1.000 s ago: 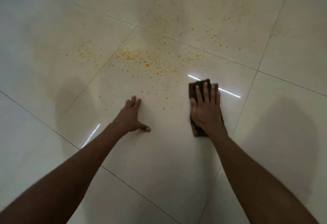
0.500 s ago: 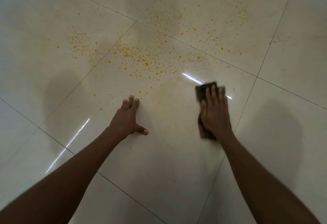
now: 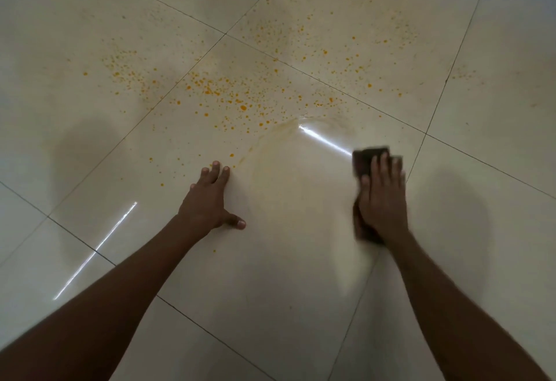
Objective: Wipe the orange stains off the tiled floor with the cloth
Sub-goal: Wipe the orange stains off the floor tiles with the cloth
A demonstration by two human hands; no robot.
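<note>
A dark brown cloth (image 3: 367, 158) lies flat on the glossy cream tiled floor (image 3: 285, 275), near a grout line at the right. My right hand (image 3: 381, 197) presses down on it, fingers spread over the top; only the cloth's far end and left edge show. Orange stains (image 3: 228, 95) speckle the tiles farther away, across the middle and upper right. A pale smeared arc (image 3: 270, 137) marks the edge of a wiped patch between the hands. My left hand (image 3: 210, 200) rests flat on the floor, fingers apart, holding nothing, its fingertips beside a few orange dots.
Dark grout lines (image 3: 433, 116) cross the floor diagonally. Bright light streaks reflect on the tiles at lower left (image 3: 96, 251) and by the cloth (image 3: 325, 140). Soft shadows fall on the floor at left and right.
My right hand has slid the cloth to the right, away from the orange stains, leaving a smeared wiped patch. The left hand has stayed planted; the view has shifted slightly.
</note>
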